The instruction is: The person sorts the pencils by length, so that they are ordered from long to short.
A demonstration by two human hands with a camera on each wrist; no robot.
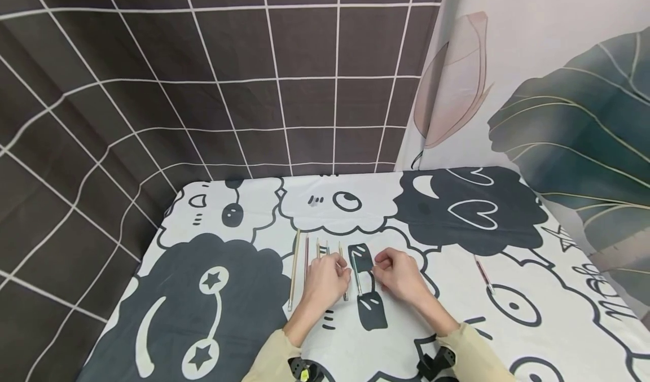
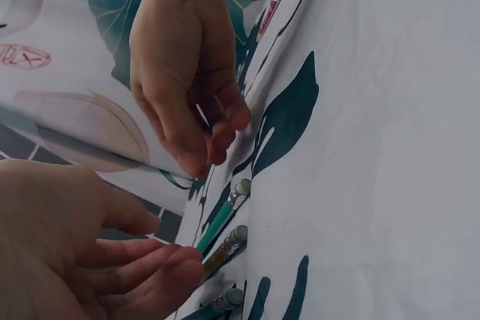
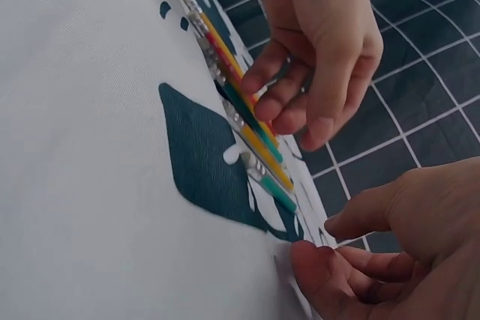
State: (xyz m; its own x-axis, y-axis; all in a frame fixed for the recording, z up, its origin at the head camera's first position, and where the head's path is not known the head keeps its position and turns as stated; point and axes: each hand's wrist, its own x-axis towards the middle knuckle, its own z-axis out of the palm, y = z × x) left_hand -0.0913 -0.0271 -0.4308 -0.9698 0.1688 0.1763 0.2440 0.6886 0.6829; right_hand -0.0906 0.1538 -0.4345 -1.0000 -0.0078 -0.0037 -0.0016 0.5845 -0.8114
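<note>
A row of pencils lies on the patterned cloth, eraser ends towards the person. At the row's left are a yellow pencil [image 1: 294, 269] and a dark red pencil [image 1: 306, 255]; a green pencil [image 1: 356, 275] forms the right end. My left hand [image 1: 325, 280] hovers over the middle pencils and hides part of them, fingers loosely bent around nothing. Just right of the green pencil is my right hand [image 1: 401, 275], its thumb and fingers apart in the right wrist view with nothing between them. Metal ferrules and erasers show on the yellow pencil [image 3: 259, 144] and its neighbours.
A separate red-and-white pencil [image 1: 484, 273] lies farther right on the cloth [image 1: 447, 308]. Behind the table hangs a dark grid curtain [image 1: 304, 49], and a leaf-printed curtain [image 1: 574, 122] stands along the right side. Both wrists carry black straps.
</note>
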